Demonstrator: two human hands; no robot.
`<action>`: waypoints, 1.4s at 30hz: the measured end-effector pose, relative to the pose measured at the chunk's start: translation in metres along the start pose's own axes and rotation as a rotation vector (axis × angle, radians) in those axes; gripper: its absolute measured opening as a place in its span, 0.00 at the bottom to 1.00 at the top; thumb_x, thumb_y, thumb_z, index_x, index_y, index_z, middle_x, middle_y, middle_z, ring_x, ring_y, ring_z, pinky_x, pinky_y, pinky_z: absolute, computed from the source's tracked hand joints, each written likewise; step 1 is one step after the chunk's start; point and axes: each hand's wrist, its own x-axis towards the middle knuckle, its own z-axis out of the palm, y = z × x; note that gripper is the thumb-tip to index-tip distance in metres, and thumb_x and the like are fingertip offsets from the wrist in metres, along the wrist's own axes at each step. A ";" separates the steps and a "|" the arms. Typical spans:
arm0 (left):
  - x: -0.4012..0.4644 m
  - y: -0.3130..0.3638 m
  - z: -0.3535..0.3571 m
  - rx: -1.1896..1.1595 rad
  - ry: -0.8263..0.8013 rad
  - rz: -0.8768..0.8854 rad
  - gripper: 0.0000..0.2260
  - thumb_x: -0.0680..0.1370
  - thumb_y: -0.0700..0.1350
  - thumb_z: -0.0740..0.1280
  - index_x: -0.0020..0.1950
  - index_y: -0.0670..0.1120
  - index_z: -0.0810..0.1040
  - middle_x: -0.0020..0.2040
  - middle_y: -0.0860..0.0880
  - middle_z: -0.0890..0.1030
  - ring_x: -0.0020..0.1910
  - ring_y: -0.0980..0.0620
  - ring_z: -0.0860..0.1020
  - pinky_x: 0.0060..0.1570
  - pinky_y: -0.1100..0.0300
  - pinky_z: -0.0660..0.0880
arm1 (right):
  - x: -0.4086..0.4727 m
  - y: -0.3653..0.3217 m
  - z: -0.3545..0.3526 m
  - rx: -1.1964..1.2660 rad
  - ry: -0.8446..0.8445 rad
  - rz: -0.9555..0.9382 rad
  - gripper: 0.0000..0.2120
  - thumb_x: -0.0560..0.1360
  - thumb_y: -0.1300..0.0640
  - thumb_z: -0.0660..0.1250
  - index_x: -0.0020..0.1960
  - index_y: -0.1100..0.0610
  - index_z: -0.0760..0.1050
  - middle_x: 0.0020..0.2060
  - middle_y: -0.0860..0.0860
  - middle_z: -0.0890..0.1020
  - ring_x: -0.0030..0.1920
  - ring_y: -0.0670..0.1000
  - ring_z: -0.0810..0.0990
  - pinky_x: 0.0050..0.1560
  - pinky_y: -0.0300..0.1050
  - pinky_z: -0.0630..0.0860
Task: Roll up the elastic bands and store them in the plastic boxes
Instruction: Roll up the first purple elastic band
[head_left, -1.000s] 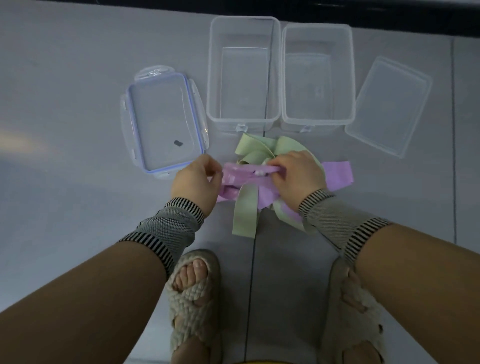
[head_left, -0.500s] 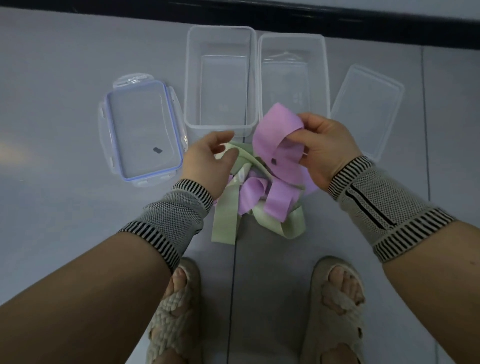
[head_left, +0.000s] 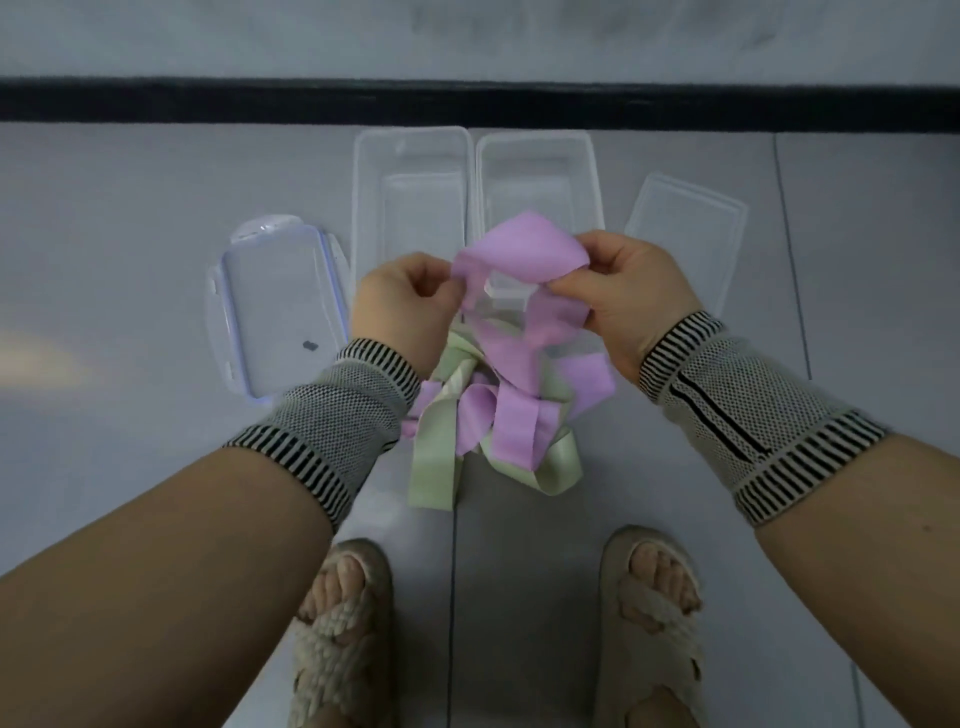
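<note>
A purple elastic band (head_left: 519, 249) is lifted above the floor, its loop held between both hands. My left hand (head_left: 405, 306) pinches its left edge and my right hand (head_left: 628, 291) pinches its right side. The rest of the purple band hangs down into a tangle with a pale green elastic band (head_left: 436, 457) lying on the floor. Two clear plastic boxes stand side by side beyond my hands, the left box (head_left: 410, 182) and the right box (head_left: 540, 171), both with nothing in them.
A clear lid with blue seal (head_left: 275, 312) lies on the floor to the left of the boxes. A plain clear lid (head_left: 685, 228) lies to their right. My two sandalled feet (head_left: 343, 623) stand below the bands. A dark skirting strip (head_left: 467, 104) runs along the wall behind.
Both hands have risen from the floor with the purple band. My left hand, which rested on the green band, now pinches the purple loop's left edge.
</note>
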 end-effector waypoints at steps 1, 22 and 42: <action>-0.001 0.013 -0.010 0.000 0.014 0.033 0.06 0.74 0.44 0.69 0.38 0.52 0.78 0.33 0.56 0.78 0.31 0.62 0.73 0.32 0.73 0.70 | -0.001 -0.010 -0.003 -0.061 0.005 -0.034 0.09 0.68 0.65 0.71 0.43 0.52 0.79 0.42 0.56 0.82 0.46 0.56 0.81 0.55 0.58 0.78; -0.169 0.284 -0.180 -0.023 0.036 0.443 0.03 0.75 0.39 0.67 0.43 0.44 0.80 0.34 0.53 0.78 0.26 0.64 0.72 0.27 0.75 0.66 | -0.217 -0.267 -0.026 -0.583 -0.036 -0.398 0.30 0.69 0.49 0.74 0.67 0.52 0.68 0.63 0.47 0.74 0.62 0.48 0.74 0.62 0.44 0.71; -0.263 0.337 -0.266 0.196 0.206 0.608 0.04 0.73 0.43 0.69 0.39 0.50 0.77 0.38 0.52 0.80 0.40 0.50 0.79 0.45 0.58 0.77 | -0.322 -0.364 -0.007 -0.410 0.438 -0.425 0.12 0.70 0.57 0.68 0.31 0.53 0.69 0.30 0.52 0.77 0.39 0.59 0.82 0.44 0.49 0.79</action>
